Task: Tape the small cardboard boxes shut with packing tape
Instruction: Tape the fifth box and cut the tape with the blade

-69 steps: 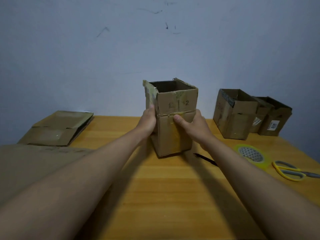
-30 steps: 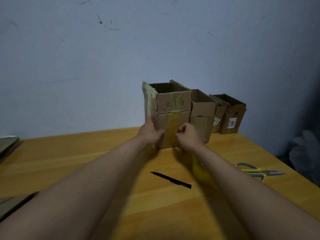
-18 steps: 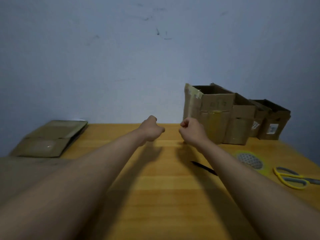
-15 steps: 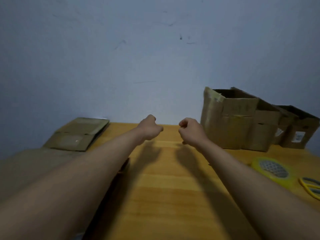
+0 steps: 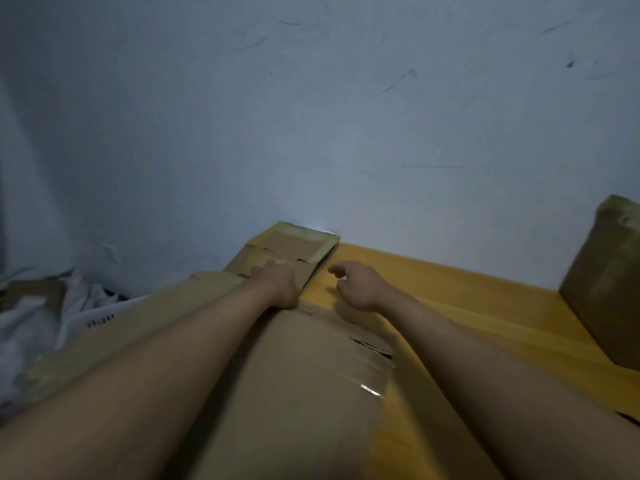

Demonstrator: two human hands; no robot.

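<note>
A flattened small cardboard box (image 5: 298,244) lies at the table's back left corner against the wall. My left hand (image 5: 278,282) is on its near edge, fingers curled over the cardboard. My right hand (image 5: 358,285) hovers just to the right of that box above the bare wood, fingers loosely curled and holding nothing. At the right edge of the view stands one upright cardboard box (image 5: 606,282), only partly visible. No tape roll is in view.
A large flattened cardboard sheet (image 5: 294,375) with a shiny tape strip lies under my forearms, covering the left part of the wooden table (image 5: 467,306). Left of the table are white cloth (image 5: 20,323) and a white crate (image 5: 104,313).
My view has swung left, so the open boxes, tape roll and scissors have left the frame. Both hands have reached toward the back left, and the left hand now lies on the flattened box.
</note>
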